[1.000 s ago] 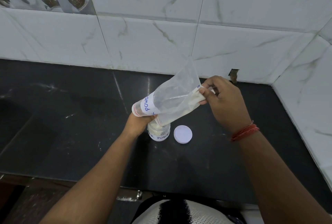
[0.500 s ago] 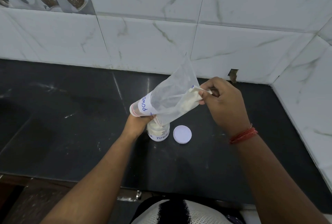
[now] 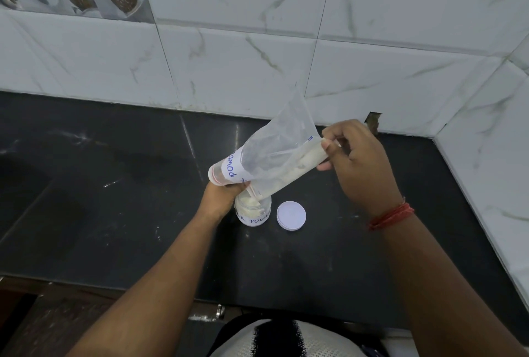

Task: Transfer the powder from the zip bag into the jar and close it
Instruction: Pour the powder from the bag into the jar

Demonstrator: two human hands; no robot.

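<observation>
A clear zip bag with a white label and some white powder is tilted mouth-down over a small open jar on the black counter. My left hand grips the bag's mouth end just above the jar's rim. My right hand pinches the bag's raised bottom corner, up and to the right. White powder lies along the bag's lower edge and inside the jar. The jar's white lid lies flat on the counter just right of the jar.
The black stone counter runs left and forward to its front edge. White marble-look wall tiles stand behind it, and a side wall closes the right corner.
My right hand has lifted the bag's bottom corner slightly higher, so the bag stands steeper. Powder has slid down toward the mouth. The jar and lid have not moved.
</observation>
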